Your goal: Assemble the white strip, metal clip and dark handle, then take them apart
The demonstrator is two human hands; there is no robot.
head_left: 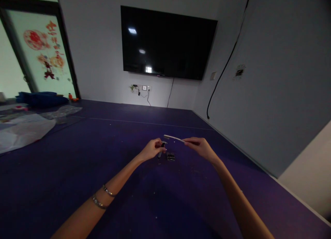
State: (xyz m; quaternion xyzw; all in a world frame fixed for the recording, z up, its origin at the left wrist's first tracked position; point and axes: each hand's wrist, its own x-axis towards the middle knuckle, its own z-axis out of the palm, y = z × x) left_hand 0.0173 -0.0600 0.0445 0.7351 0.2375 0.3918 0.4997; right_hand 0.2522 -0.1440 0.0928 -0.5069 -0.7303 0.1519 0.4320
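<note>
My left hand (pixel 153 149) is closed around a small razor-like tool (pixel 160 153). The tool has a dark grey body and a wider, silvery head at the top, and my fingers cover its middle. In my right hand (pixel 198 146) is a white toothbrush (pixel 175 138), pinched near the end of its handle. Its bristle head points left and hovers just above and beside the tool's head; I cannot tell whether they touch. Below the brush, on the purple surface, lies a small dark rectangular piece (pixel 170 156) whose kind I cannot make out.
The purple tabletop (pixel 116 177) reaches to the wall, with small white specks on it. Clear plastic and white sheeting (pixel 26 130) lie at the left, near a blue cloth bundle (pixel 42 99) and a small orange item (pixel 73 98). A black cable (pixel 224 70) hangs at the right wall.
</note>
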